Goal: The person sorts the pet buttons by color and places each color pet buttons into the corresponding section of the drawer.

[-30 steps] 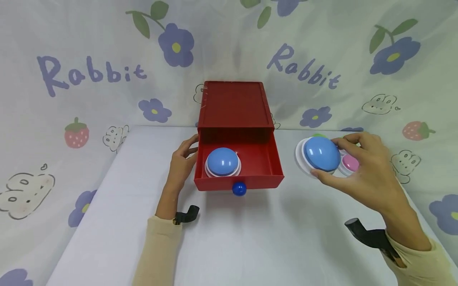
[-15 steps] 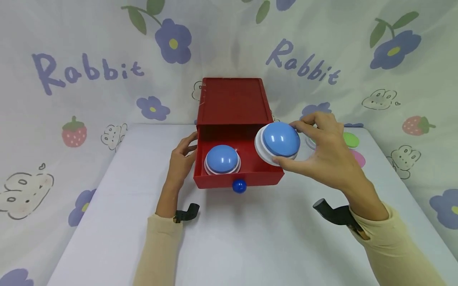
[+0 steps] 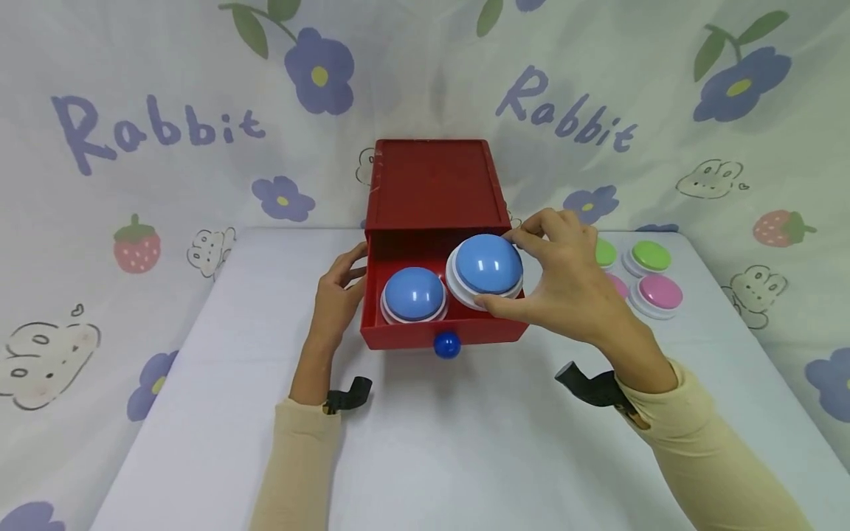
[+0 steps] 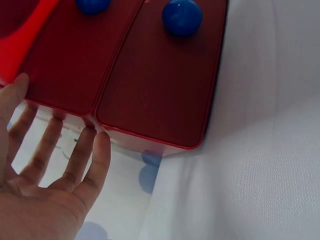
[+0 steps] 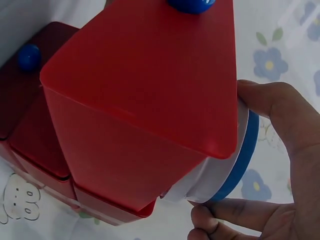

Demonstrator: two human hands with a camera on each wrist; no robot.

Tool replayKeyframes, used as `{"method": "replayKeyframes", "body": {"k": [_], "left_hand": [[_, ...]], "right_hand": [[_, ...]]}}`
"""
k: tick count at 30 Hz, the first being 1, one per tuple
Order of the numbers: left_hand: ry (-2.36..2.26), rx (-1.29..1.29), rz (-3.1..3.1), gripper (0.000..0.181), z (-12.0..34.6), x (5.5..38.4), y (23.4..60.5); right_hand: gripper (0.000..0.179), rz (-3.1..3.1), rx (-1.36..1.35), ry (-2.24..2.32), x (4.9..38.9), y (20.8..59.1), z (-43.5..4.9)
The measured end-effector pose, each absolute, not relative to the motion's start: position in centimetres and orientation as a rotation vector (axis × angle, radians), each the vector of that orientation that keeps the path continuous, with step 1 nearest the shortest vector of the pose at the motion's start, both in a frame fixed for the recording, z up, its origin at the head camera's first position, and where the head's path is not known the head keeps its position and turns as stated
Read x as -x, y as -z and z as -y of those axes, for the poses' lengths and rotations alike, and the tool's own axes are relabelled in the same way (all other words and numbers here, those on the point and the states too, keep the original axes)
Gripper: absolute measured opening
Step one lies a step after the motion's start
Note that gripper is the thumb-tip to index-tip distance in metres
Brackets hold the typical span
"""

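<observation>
Held blue button (image 3: pixel 489 264) shifted left with the right hand (image 3: pixel 564 276) since the earlier frame, now over the open drawer (image 3: pixel 398 338).
White table (image 3: pixel 465 442) extends beneath both hands; red cabinet (image 3: pixel 434 184) stands just right of the left hand (image 3: pixel 337 295), whose fingers lie extended against its side. Right thumb and fingers pinch the button's edge; contact with the drawer floor cannot be confirmed. Second blue button (image 3: pixel 414 293) sits in the drawer, left of the right hand; pink buttons (image 3: pixel 660 293) and green buttons (image 3: pixel 651 255) lie to that hand's right. Judged risk: the held button could snag on the drawer wall or ride onto its neighbour, given the narrow space.
</observation>
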State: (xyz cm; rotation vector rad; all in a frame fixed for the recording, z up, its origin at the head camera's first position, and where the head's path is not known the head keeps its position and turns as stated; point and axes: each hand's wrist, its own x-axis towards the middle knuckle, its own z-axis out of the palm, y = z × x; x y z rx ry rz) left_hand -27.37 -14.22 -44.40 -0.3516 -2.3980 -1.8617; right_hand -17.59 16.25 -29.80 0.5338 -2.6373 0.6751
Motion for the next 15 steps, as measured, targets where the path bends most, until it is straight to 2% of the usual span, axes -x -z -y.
{"method": "replayKeyframes", "body": {"k": [9,15], "left_hand": [[1.847,0.343,2.4,0.058,14.3,27.4,44.6],[1.849,0.335,2.405,0.058,14.3,27.5,44.6]], "right_hand": [[0.078,2.788,-0.502,-0.655,17.4,29.7,-16.0],[0.06,2.726,-0.502,-0.759,16.5,29.6,-16.5]]}}
